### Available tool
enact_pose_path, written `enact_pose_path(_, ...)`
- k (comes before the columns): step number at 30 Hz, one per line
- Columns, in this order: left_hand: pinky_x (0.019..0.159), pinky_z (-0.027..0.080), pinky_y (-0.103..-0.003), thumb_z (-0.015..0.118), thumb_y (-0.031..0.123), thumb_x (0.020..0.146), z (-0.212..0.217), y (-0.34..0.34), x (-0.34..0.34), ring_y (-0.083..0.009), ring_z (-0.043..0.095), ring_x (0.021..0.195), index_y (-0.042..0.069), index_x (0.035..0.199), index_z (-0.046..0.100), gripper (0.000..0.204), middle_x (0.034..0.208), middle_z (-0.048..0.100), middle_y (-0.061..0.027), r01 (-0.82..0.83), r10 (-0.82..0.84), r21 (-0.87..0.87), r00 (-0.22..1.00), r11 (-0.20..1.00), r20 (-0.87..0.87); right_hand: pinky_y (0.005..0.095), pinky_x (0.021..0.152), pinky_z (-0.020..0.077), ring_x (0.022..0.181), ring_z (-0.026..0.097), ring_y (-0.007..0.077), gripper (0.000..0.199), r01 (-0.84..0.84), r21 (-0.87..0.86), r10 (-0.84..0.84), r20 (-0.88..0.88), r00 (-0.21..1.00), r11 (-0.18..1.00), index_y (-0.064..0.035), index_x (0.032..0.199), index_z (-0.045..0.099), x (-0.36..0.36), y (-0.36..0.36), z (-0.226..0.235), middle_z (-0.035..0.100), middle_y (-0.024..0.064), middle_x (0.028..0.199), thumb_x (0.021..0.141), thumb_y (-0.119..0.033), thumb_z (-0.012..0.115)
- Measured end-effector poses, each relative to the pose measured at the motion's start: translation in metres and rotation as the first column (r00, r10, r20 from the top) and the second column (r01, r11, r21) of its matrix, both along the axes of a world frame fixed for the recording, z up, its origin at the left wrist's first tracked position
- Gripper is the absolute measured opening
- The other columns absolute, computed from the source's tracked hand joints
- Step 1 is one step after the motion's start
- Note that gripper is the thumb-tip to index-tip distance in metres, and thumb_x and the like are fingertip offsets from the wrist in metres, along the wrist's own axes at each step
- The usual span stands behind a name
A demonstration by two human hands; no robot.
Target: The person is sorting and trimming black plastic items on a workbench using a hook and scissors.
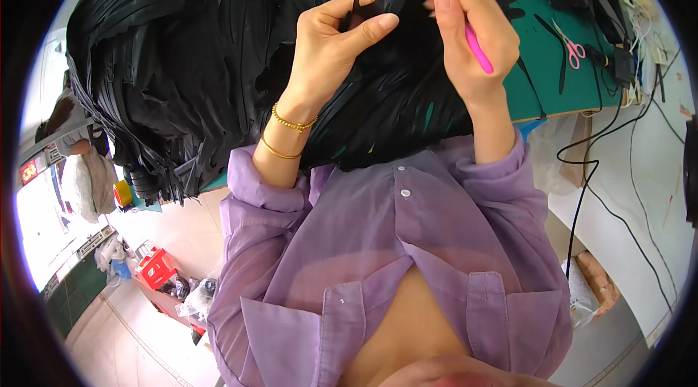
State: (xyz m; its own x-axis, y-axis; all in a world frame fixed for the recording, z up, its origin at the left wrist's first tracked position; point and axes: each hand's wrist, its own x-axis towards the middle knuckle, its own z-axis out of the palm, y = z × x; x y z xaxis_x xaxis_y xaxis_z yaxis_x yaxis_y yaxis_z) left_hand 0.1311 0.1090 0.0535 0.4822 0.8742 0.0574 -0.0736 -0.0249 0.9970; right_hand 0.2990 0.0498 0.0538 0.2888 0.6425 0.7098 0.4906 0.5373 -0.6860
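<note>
Head view: your left hand pinches one thin black strip between thumb and forefinger, held up over the heap of black strips on the green mat. Your right hand is closed around a pink-handled tool, metal tip up. The strip looks light, limp and likely slippery; take it near its end. Pink-handled scissors lie well apart.
</note>
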Motion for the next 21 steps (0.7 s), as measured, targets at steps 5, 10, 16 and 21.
enact_pose_path(5, 0.056, 0.032, -0.017, 0.079, 0.012, 0.076, 0.0, 0.008, -0.007, -0.0013, 0.034, 0.063, 0.001, 0.094, 0.064, 0.025, 0.078, 0.05, 0.0078, 0.107, -0.11, 0.049, 0.992, 0.993, 0.057, 0.0274, 0.08, 0.0416, 0.095, 0.055, 0.0191, 0.022, 0.25, 0.151, -0.29, 0.58, 0.761, 0.956, -0.0084, 0.096, 0.072, 0.004, 0.007, 0.039, 0.065, 0.0037, 0.092, 0.092, -0.015, 0.052)
enact_pose_path(10, 0.053, 0.029, -0.014, 0.081, 0.008, 0.073, 0.012, 0.009, -0.011, 0.0013, 0.034, 0.063, 0.002, 0.104, 0.065, 0.035, 0.09, 0.052, 0.0051, -0.104, 0.112, 0.154, 0.993, 0.983, -0.048, 0.029, 0.059, 0.048, 0.063, 0.061, 0.0239, 0.02, -0.036, -0.171, 0.083, 0.273, 0.958, 0.985, -0.0025, 0.08, 0.063, 0.006, 0.012, 0.02, 0.064, 0.009, 0.075, 0.089, -0.019, 0.057)
enact_pose_path(16, 0.047, 0.033, -0.02, 0.085, 0.01, 0.062, 0.028, -0.008, -0.001, -0.0062, 0.044, 0.055, 0.008, 0.088, 0.07, 0.03, 0.077, 0.055, 0.002, -0.24, 0.415, 0.678, 0.903, 0.695, -0.106, 0.0251, 0.053, 0.0388, 0.055, 0.047, 0.0113, 0.034, -0.06, -0.121, 0.082, 0.186, 0.979, 0.991, 0.0029, 0.085, 0.064, 0.0, 0.015, 0.022, 0.053, 0.006, 0.064, 0.097, -0.026, 0.049)
enact_pose_path(21, 0.055, 0.048, -0.026, 0.079, 0.009, 0.07, 0.025, -0.002, 0.013, -0.0182, 0.064, 0.065, 0.005, 0.085, 0.07, 0.018, 0.077, 0.066, -0.0052, -0.154, 0.39, 0.806, 0.915, 0.571, -0.101, 0.025, 0.052, 0.0375, 0.055, 0.045, 0.0097, 0.033, -0.069, -0.186, 0.091, 0.111, 0.99, 0.98, 0.002, 0.084, 0.064, -0.004, 0.012, 0.025, 0.052, 0.0054, 0.062, 0.095, -0.026, 0.05)
